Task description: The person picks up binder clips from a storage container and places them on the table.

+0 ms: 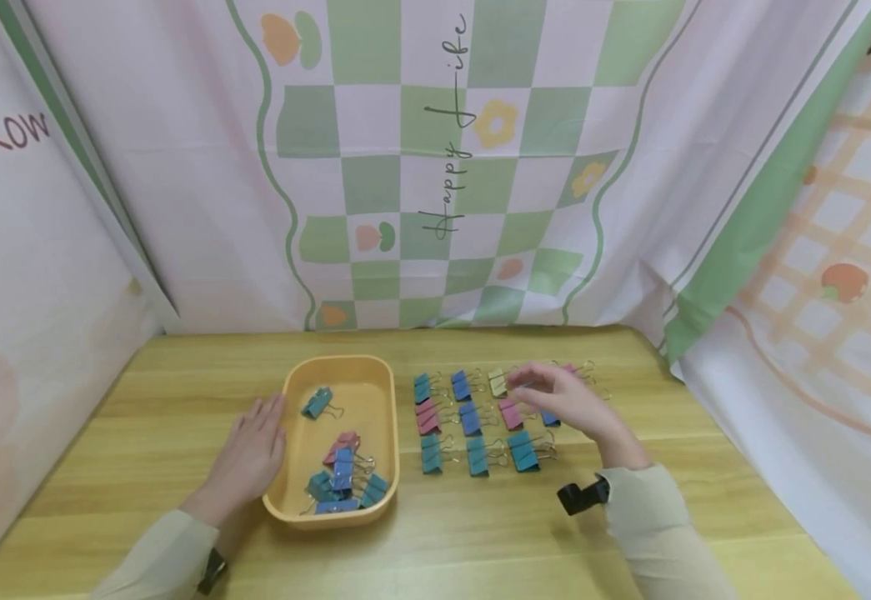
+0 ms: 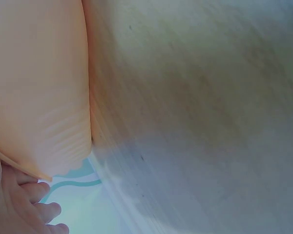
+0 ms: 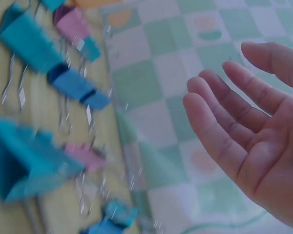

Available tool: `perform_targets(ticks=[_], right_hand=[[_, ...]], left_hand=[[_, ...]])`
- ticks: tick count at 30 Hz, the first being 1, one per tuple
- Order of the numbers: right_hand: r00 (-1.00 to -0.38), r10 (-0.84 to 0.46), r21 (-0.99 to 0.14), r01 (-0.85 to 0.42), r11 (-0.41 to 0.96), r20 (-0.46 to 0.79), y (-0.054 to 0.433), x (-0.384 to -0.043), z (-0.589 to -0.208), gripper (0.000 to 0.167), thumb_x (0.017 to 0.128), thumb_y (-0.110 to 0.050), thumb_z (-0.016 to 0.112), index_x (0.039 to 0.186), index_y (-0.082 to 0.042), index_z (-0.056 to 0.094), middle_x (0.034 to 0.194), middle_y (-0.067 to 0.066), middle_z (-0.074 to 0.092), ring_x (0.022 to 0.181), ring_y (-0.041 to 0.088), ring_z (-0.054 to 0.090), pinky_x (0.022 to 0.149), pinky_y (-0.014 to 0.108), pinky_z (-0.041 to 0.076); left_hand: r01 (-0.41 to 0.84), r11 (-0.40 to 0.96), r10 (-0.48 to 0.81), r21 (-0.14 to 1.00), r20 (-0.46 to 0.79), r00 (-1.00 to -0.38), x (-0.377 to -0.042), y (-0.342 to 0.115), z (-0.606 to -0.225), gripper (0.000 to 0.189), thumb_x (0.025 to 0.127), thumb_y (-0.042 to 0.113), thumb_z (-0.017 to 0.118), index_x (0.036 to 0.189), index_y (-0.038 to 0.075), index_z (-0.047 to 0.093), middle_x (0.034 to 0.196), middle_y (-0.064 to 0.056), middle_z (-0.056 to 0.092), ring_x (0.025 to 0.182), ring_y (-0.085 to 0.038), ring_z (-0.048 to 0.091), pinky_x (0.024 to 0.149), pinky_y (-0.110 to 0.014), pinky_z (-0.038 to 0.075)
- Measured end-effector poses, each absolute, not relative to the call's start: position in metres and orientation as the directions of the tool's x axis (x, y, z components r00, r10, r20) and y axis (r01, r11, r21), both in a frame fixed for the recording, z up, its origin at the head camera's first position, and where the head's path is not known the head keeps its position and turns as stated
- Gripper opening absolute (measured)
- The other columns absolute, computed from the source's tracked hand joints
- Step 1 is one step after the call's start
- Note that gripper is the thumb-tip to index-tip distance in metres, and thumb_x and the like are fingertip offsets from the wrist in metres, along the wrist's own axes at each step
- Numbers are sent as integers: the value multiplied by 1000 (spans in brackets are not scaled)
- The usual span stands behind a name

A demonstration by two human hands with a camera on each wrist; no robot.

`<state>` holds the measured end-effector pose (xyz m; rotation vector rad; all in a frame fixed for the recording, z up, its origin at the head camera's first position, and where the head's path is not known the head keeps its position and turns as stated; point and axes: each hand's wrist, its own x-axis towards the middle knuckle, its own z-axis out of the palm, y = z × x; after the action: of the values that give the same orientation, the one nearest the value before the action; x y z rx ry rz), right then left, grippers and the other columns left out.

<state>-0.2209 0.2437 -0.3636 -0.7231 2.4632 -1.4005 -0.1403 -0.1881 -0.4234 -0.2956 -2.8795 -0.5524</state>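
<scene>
My left hand (image 1: 249,454) lies flat along the left side of a yellow plastic tray (image 1: 360,412), its fingers extended at the rim. Inside the tray, a teal binder clip (image 1: 318,403) sits apart, and several blue, pink and teal binder clips are heaped at the near end. To the tray's right, more binder clips stand in three rows, among them a pale yellow clip (image 1: 498,382) and a large teal clip (image 1: 523,451). Over the right end of these rows hovers my right hand (image 1: 570,406), fingers loosely bent and holding nothing; it hides some clips.
All of this is on a wood-grain table (image 1: 180,392). A checkered green-and-white curtain (image 1: 435,208) hangs behind its back edge, with more printed cloth at both sides. A black wrist camera (image 1: 583,497) sits at the right sleeve.
</scene>
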Motion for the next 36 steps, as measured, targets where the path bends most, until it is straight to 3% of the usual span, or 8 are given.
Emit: perform_targets(ticks=[5, 18, 23, 29, 36], right_hand=[[-816, -571, -851, -359, 383, 88, 219, -221, -350, 32, 91, -15, 58, 119, 0, 53, 115, 14, 57, 104, 30, 56, 84, 33, 50], [-744, -655, -863, -413, 290, 136, 167, -224, -341, 32, 91, -10, 58, 121, -1, 51, 113, 16, 57, 97, 26, 59, 79, 38, 52], [-707, -697, -870, -412, 272, 117, 145, -222, -341, 33, 91, -10, 59, 121, 0, 51, 113, 18, 56, 95, 28, 59, 73, 35, 54], [-681, -725, -844, -448, 296, 108, 118, -221, -345, 31, 89, -10, 61, 118, 0, 54, 109, 15, 59, 89, 22, 60, 75, 38, 53], [-666, -744, -883, -381, 274, 56, 93, -219, -353, 31, 89, -10, 62, 117, 0, 55, 108, 17, 57, 85, 27, 60, 68, 36, 55]], left_hand=[[227, 909, 155, 350, 223, -963, -141, -188, -424, 48, 97, 11, 35, 138, -12, 25, 143, -27, 24, 130, -46, 19, 106, -57, 13], [221, 913, 151, 343, 219, -964, -142, -188, -425, 48, 97, 12, 35, 139, -11, 26, 143, -26, 25, 130, -46, 20, 106, -56, 12], [220, 914, 151, 341, 216, -965, -142, -188, -425, 48, 97, 12, 35, 139, -11, 25, 143, -26, 24, 130, -46, 20, 106, -56, 12], [226, 913, 156, 338, 223, -962, -142, -188, -425, 48, 97, 12, 35, 138, -12, 26, 143, -27, 25, 130, -46, 20, 106, -56, 13], [225, 914, 153, 339, 225, -962, -142, -188, -425, 48, 97, 12, 35, 138, -12, 26, 143, -26, 25, 130, -46, 19, 106, -56, 13]])
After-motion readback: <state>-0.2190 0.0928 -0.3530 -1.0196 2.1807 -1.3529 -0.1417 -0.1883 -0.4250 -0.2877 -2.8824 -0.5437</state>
